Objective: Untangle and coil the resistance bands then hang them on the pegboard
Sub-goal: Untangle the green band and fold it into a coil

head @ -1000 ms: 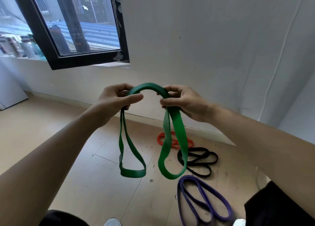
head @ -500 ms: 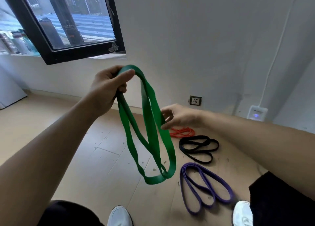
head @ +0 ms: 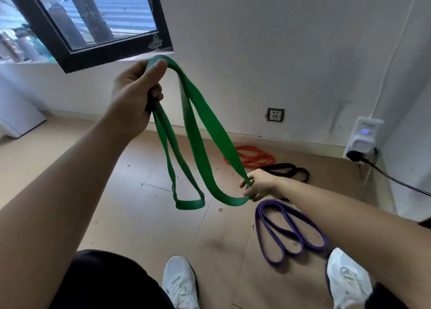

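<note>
My left hand [head: 137, 92] is raised and grips the top fold of the green resistance band [head: 207, 131], thumb pressed over it. Two loops of the band hang down from that hand. The shorter loop dangles free at the lower left. My right hand [head: 256, 185] is low and pinches the bottom end of the longer loop, drawing it to the right. On the floor lie an orange band [head: 254, 157], a black band [head: 289, 171] and a purple band [head: 286, 231], each folded flat. No pegboard is in view.
A white wall with a socket [head: 275, 114] and a plugged-in white device [head: 362, 136] with a black cable stands ahead. A dark-framed window [head: 98, 19] is upper left. My white shoes [head: 179, 283] stand on the tan floor beside the purple band.
My left hand stayed high with the band's top. My right hand moved down and to the right along the band and now pinches the lower end of the long loop.
</note>
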`<state>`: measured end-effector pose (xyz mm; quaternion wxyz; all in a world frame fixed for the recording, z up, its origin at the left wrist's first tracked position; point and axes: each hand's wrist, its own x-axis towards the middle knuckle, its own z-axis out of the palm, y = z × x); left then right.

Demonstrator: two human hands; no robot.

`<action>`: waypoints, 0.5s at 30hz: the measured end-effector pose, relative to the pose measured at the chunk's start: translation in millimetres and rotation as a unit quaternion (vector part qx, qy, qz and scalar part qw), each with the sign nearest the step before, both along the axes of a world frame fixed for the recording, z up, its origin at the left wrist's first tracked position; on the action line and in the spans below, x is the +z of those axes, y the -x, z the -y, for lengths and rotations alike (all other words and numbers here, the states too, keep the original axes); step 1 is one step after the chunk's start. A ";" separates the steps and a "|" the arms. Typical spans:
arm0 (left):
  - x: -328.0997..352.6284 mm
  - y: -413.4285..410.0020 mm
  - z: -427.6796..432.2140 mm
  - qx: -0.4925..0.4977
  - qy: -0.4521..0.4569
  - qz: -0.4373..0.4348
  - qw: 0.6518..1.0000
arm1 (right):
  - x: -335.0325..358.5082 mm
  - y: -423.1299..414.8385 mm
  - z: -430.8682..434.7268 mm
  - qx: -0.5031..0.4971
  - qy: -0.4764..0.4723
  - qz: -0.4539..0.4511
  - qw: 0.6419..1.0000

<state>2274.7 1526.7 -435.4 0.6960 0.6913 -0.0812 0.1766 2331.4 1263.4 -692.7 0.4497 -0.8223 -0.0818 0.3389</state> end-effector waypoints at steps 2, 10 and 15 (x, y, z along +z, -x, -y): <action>-4.5 -1.0 -4.5 0.003 -0.008 -0.009 1.000 | -17.1 10.4 3.1 -0.082 -0.083 -0.033 0.993; -34.4 -7.2 -43.0 0.115 -0.038 -0.083 0.989 | -46.8 24.9 33.8 -0.153 -0.267 -0.168 0.937; -44.8 -9.6 -58.2 0.151 -0.035 -0.108 0.982 | -39.1 23.9 57.1 -0.149 -0.346 -0.236 0.896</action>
